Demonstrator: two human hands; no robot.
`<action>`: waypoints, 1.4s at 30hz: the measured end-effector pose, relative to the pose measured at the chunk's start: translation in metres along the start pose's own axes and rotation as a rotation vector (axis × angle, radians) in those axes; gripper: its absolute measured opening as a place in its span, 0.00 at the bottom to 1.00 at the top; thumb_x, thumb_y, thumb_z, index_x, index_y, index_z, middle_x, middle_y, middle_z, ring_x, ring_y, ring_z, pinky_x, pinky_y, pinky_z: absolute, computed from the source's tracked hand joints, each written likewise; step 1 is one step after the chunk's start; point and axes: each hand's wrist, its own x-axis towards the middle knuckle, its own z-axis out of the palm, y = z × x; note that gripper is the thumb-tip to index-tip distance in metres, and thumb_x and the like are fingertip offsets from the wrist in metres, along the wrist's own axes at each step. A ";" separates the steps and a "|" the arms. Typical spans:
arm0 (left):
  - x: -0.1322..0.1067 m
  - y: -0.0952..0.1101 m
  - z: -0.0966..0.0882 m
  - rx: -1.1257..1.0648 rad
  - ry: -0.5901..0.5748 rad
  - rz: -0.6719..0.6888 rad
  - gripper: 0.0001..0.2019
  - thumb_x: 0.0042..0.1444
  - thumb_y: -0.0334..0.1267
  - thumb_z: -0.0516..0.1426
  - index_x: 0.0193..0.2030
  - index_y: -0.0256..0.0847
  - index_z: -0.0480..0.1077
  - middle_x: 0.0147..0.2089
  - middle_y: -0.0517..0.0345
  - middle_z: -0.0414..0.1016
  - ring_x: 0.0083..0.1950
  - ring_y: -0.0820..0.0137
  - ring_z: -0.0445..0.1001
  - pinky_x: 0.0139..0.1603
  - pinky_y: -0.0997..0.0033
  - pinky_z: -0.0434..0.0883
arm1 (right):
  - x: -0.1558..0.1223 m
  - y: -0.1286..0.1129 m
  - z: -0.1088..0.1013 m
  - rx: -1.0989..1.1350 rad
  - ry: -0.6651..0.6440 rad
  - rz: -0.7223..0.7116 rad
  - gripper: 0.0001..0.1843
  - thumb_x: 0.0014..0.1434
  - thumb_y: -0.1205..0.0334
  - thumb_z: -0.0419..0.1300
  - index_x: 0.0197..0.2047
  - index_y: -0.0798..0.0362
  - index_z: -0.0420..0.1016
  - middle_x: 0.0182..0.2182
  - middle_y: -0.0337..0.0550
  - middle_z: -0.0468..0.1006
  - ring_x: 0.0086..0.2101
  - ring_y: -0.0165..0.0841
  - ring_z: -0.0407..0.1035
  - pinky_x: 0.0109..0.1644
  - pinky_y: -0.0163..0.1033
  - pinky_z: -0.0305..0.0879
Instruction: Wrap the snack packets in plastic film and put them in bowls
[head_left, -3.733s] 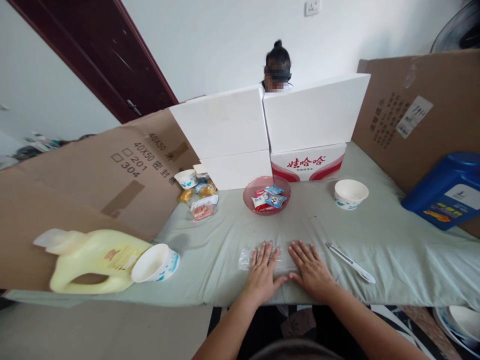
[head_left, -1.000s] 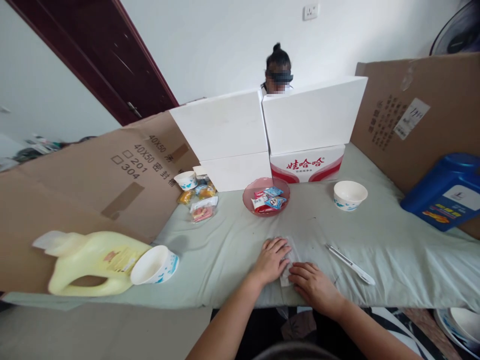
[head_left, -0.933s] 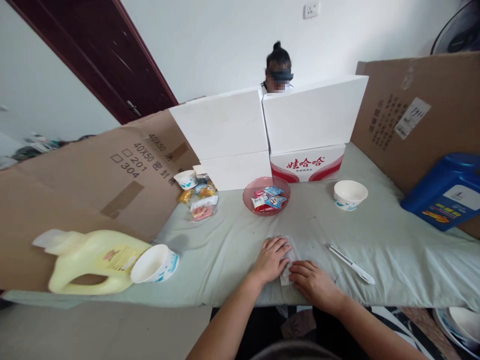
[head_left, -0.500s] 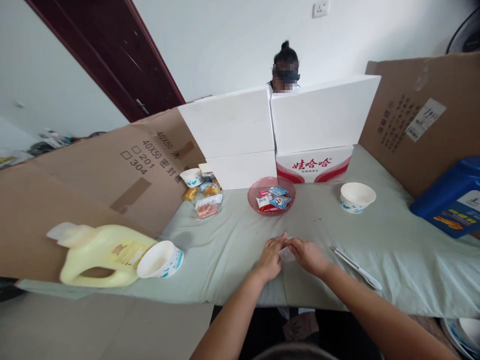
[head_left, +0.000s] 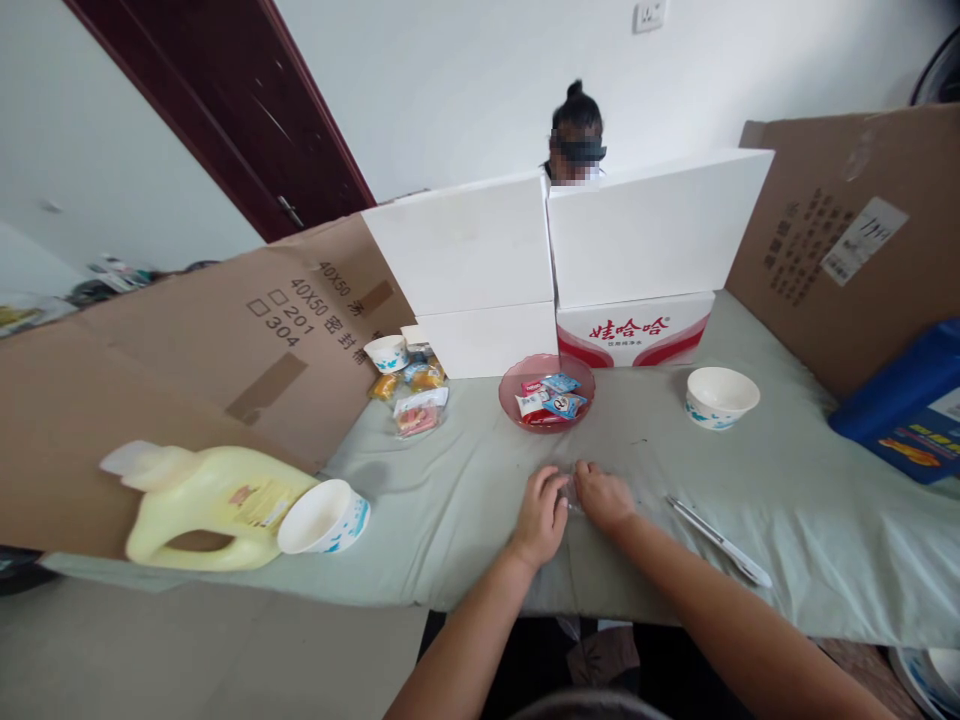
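A small piece of clear, crinkled plastic [head_left: 571, 494] lies low over the cloth between my two hands. My left hand [head_left: 540, 512] is curled, with its thumb and fingertips on the left side of the plastic. On the other side, my right hand [head_left: 604, 498] is closed over the plastic's right edge, knuckles up. Whether anything is inside the plastic cannot be made out. Beyond my hands stands a pink glass bowl [head_left: 510, 408] with several small red, white and blue packets [head_left: 564, 404]. A white utility knife [head_left: 718, 540] lies to the right of my right hand.
White paper bowls stand at right [head_left: 721, 398], front left [head_left: 324, 518] and back left [head_left: 387, 353], near snack packets [head_left: 420, 412]. A yellow jug [head_left: 217, 500] lies left; a blue jug [head_left: 907, 410] is at right. White boxes [head_left: 480, 250] form a barrier before another person [head_left: 576, 135].
My fingertips have moved apart from where they met over the plastic. More of the clear plastic shows between my hands, and my right hand has turned knuckles up. The view has shifted slightly.
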 end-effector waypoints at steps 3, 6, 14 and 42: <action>0.002 0.006 -0.001 0.079 -0.011 0.067 0.08 0.62 0.32 0.50 0.43 0.40 0.71 0.55 0.47 0.69 0.62 0.58 0.63 0.61 0.48 0.64 | -0.001 -0.002 0.001 -0.017 0.006 -0.004 0.13 0.68 0.65 0.42 0.47 0.55 0.66 0.40 0.54 0.76 0.36 0.39 0.76 0.34 0.38 0.68; 0.004 0.009 0.001 0.127 -0.102 0.055 0.05 0.60 0.31 0.54 0.38 0.40 0.71 0.50 0.49 0.73 0.60 0.57 0.66 0.59 0.49 0.65 | -0.001 -0.002 0.002 -0.026 0.019 0.002 0.12 0.67 0.65 0.44 0.46 0.55 0.66 0.39 0.53 0.76 0.35 0.38 0.76 0.34 0.37 0.68; 0.009 0.009 0.003 0.138 -0.098 -0.032 0.04 0.52 0.28 0.58 0.33 0.40 0.69 0.46 0.51 0.74 0.54 0.59 0.69 0.55 0.54 0.67 | -0.002 0.035 -0.013 -0.051 0.132 0.098 0.14 0.66 0.65 0.44 0.45 0.61 0.68 0.40 0.62 0.74 0.41 0.43 0.72 0.41 0.45 0.66; 0.006 -0.009 0.009 0.046 0.005 -0.068 0.06 0.53 0.27 0.52 0.35 0.41 0.67 0.38 0.52 0.72 0.42 0.61 0.69 0.44 0.57 0.69 | 0.048 0.252 -0.134 -0.022 0.176 0.241 0.12 0.64 0.59 0.57 0.48 0.57 0.72 0.45 0.47 0.74 0.44 0.36 0.70 0.48 0.47 0.69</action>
